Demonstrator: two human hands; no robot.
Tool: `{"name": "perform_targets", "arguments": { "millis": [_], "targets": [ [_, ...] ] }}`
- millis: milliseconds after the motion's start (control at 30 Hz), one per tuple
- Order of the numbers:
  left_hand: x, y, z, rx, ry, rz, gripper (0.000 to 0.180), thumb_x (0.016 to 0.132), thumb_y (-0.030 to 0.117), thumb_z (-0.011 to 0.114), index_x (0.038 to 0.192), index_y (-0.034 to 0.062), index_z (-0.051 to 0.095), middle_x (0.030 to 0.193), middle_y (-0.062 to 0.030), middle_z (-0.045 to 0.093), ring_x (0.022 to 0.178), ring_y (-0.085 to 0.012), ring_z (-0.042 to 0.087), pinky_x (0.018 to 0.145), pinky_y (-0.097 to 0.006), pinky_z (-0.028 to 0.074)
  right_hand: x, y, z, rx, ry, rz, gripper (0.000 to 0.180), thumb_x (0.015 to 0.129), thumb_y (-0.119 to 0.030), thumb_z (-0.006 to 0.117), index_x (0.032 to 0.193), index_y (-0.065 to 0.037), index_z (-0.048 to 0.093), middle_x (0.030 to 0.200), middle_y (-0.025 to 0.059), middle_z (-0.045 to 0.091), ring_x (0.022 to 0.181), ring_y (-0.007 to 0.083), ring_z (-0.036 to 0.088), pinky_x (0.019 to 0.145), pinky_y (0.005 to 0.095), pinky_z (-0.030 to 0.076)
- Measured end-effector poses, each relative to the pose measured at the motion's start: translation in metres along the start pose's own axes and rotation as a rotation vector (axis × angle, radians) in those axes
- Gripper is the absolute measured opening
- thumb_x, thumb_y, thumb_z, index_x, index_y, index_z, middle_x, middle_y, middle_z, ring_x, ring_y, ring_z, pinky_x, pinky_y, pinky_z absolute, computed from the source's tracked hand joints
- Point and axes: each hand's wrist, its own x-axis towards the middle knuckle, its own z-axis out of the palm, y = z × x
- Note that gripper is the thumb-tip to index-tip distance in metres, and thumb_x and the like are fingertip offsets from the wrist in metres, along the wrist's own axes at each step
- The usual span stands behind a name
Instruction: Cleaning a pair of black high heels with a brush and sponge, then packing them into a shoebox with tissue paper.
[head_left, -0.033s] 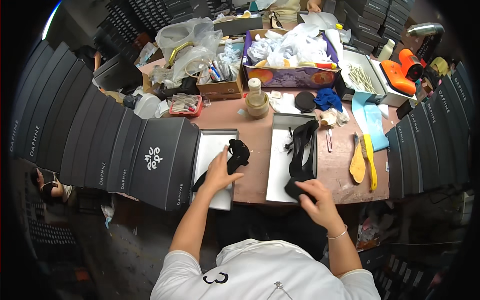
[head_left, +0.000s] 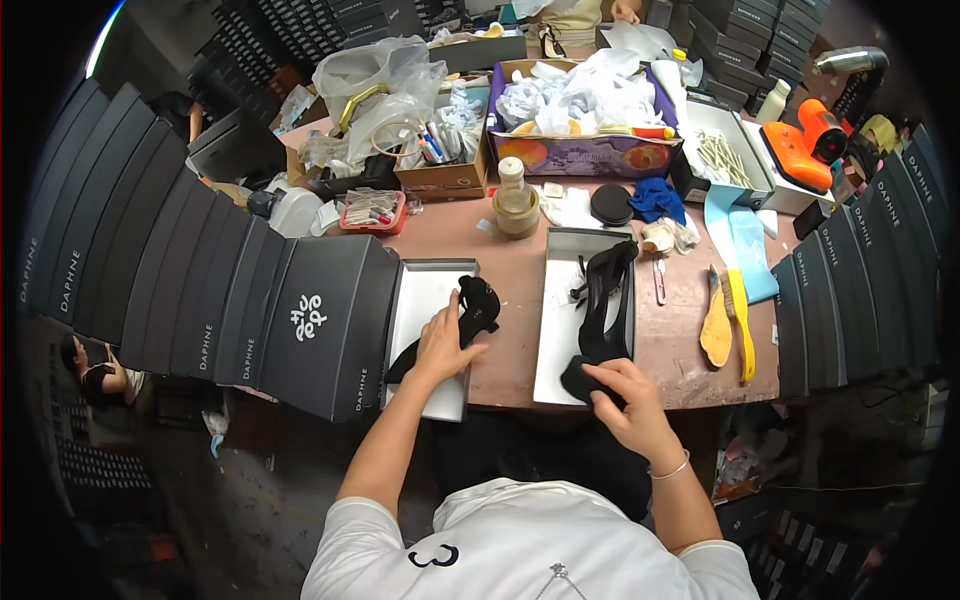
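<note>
2 open white boxes sit side by side on the brown bench. The left hand rests on a black shoe in the left box, with its fingers bent over the shoe, pressing it down more than gripping it. This shoe lies flat and looks almost in place.

The right hand is at 3 o'clock from the left hand. It is closed on the toe end of a second black shoe, at the near end of the right box. That shoe has a high heel and points away toward 12 o'clock. It looks partly in, not yet settled.

So both shoes are in boxes, 1 in each. I think the packing is about half done: neither box has a lid on it.

At 9 o'clock a row of closed black boxes stands. At 3 o'clock from the right box lie a yellow brush and a blue cloth.
</note>
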Motion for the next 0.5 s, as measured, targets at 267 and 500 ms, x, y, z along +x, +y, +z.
{"name": "perform_targets", "arguments": {
  "millis": [267,500],
  "targets": [
    [0.01,0.043,-0.072,-1.356,-0.068,-0.041,0.045,0.092,0.04,0.06,0.114,0.0023,0.052,0.087,-0.0064,0.06,0.078,-0.0143,0.063,0.068,-0.028,0.053,0.007,-0.006,0.012,0.102,-0.064,-0.025,0.033,0.082,-0.002,0.064,0.115,-0.001,0.064,0.098,0.0138,0.061,0.085,0.0226,0.061,0.075,0.0296,0.049],
    [-0.024,0.111,-0.026,-1.941,0.11,-0.186,0.051,0.1,0.046,0.042,0.12,0.0017,0.056,0.11,-0.0088,0.063,0.1,-0.0174,0.062,0.085,-0.03,0.051,0.081,-0.032,0.084,-0.23,0.209,-0.39,0.033,0.077,0.002,0.064,0.111,0.0,0.062,0.101,0.0155,0.059,0.087,0.0332,0.059,0.076,0.038,0.049]
  ]
}}
